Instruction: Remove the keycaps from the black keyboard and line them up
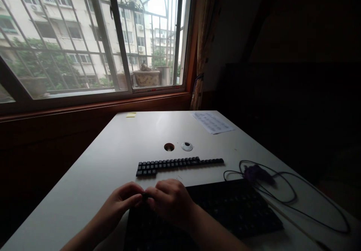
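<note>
My left hand (128, 197) and my right hand (172, 202) meet above the upper left part of a black keyboard (234, 206). Between their fingertips is a small black keycap (144, 195), pinched from both sides and partly covered by the fingers. My right hand and forearm hide much of the keyboard's left half. Just beyond the hands, black keycaps (169, 163) stand in neat rows on the white table.
A black cable (293, 202) loops over the table (93, 176) at right, beside a purple bundle (258, 174). Farther back are a round hole (169, 147), a white ring-shaped cover (187, 146), printed papers (213, 122) and a yellow sticky note (131, 114). A barred window lies beyond.
</note>
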Available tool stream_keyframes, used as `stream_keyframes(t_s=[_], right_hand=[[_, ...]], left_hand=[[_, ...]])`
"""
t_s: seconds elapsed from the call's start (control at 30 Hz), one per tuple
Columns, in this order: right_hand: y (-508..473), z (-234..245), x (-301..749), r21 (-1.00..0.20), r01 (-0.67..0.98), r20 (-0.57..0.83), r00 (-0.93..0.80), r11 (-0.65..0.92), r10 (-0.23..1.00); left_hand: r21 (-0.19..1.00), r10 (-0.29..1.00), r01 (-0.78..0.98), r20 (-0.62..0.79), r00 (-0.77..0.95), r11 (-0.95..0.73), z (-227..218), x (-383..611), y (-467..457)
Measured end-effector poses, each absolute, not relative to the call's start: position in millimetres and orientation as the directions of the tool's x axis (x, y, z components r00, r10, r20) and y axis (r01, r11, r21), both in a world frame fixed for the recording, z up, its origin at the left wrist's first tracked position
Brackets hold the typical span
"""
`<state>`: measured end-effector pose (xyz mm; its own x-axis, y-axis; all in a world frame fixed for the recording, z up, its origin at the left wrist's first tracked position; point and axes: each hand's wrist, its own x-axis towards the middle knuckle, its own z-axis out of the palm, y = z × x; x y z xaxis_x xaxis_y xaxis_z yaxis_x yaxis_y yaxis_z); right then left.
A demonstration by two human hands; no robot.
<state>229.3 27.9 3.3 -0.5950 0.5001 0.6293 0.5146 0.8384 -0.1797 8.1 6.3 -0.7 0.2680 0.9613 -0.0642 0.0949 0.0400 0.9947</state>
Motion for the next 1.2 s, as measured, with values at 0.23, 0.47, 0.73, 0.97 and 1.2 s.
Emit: stream_keyframes(t_s=[0.23, 0.47, 0.73, 0.97, 1.2], right_hand=[[30, 7, 230, -0.175, 0.487, 0.638, -0.606, 0.856, 0.475], [28, 6, 230, -0.168, 0.484, 0.598, -0.642, 0.858, 0.480], [46, 15, 240, -0.399, 0.681, 0.398, -0.475, 0.614, 0.785], [63, 14, 244, -0.313, 0.849, 0.156, -0.397, 0.427, 0.904], [66, 9, 242, -0.276, 0.881, 0.110, -0.368, 0.384, 0.923]], left_hand=[[0.993, 0.962, 0.106, -0.082, 0.261, 0.055, 3, 11, 6], [0.987, 0.953, 0.155, -0.094, 0.289, 0.050, 11, 13, 4], [0.985, 0.982, 0.173, -0.040, 0.187, 0.007, 15, 13, 4], [0.967, 0.990, 0.251, 0.002, 0.143, -0.039, 18, 12, 5], [0.964, 0.990, 0.265, -0.011, 0.140, -0.027, 22, 13, 4]])
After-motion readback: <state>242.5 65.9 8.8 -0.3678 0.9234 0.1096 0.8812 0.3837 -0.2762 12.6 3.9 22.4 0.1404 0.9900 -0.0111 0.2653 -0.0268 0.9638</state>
